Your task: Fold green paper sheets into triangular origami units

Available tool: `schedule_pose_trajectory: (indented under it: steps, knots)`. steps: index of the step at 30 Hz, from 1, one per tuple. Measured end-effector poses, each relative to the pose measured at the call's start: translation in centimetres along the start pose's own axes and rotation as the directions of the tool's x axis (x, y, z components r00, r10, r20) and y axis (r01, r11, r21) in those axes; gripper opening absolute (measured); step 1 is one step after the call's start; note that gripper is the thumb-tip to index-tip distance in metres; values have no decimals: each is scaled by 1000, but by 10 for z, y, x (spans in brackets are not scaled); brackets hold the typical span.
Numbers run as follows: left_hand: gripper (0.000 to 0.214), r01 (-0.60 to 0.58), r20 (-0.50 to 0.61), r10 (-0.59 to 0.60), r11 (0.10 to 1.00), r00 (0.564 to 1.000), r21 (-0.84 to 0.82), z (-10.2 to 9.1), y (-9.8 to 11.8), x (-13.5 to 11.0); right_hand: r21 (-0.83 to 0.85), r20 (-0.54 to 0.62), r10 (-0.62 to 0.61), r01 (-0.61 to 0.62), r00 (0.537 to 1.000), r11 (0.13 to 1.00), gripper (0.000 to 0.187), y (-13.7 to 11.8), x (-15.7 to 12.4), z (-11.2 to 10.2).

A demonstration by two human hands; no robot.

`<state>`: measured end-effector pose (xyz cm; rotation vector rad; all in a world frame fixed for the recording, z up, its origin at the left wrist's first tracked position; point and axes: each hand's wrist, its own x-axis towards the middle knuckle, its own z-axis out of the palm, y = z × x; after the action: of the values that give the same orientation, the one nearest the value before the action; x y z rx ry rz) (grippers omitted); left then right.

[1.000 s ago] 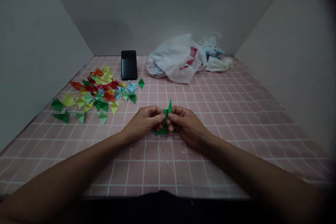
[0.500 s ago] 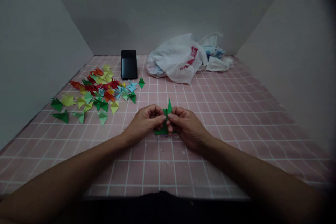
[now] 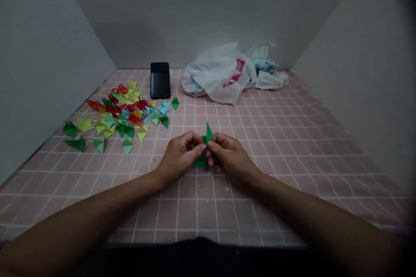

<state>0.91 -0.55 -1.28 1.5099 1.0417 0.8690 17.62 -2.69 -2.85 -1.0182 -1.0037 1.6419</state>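
Far left: a plain grey wall closes off that side of the pink tiled table.

Left of centre: a loose pile of folded paper triangles lies spread flat on the tiles, in red, orange, yellow, pale blue and several greens. A few dark green ones sit at its near-left edge. One stray green triangle lies apart at the pile's right edge, just below the black phone. The phone lies face up near the back wall, screen dark.

Centre: your left hand is curled in, thumb and forefinger pinched narrow on the green paper piece. The piece sits between both hands, low over the tiles in the middle of the table. Its pointed tip stands up above the fingers and a flat corner shows underneath them. Your fingers cover its middle, so the folds there cannot be read. Your right hand meets the left one fingertip to fingertip, likewise closed tight on the same piece. Both forearms run back toward you across bare tiles. Some pale specks lie on the tiles just in front of your hands.

Back right of centre: a crumpled white plastic bag with red print rests against the back wall, well apart from your hands. Just beside it to the right lies a smaller bunched white wad, with something blue showing behind it.

Far right: a second plain wall.
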Motion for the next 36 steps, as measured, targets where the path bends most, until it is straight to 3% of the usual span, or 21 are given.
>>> schedule_pose_trajectory:
  steps: [6,14,20,25,32,36]
  knots:
    - [23,44,55,-36,989,998,-140,0,1,1,-46,14,-26,27,1000,999,31,0,-2,0]
    - [23,87,15,-86,982,996,-167,0,1,1,-150,35,-68,72,997,986,30,0,0,1]
    - [20,5,-12,-9,967,1000,-255,4,5,-4,-268,12,-181,177,983,947,29,-1,-6,4]
    - [18,-55,-80,39,975,996,-216,4,6,-6,-364,40,-246,244,968,899,26,1,-8,3]
    - [23,46,-6,-51,937,999,-345,2,7,-6,-404,87,-261,273,961,873,22,-2,-10,3]
    - [24,54,3,-56,941,998,-335,0,6,-2,-456,74,-273,276,959,846,23,-4,-11,4]
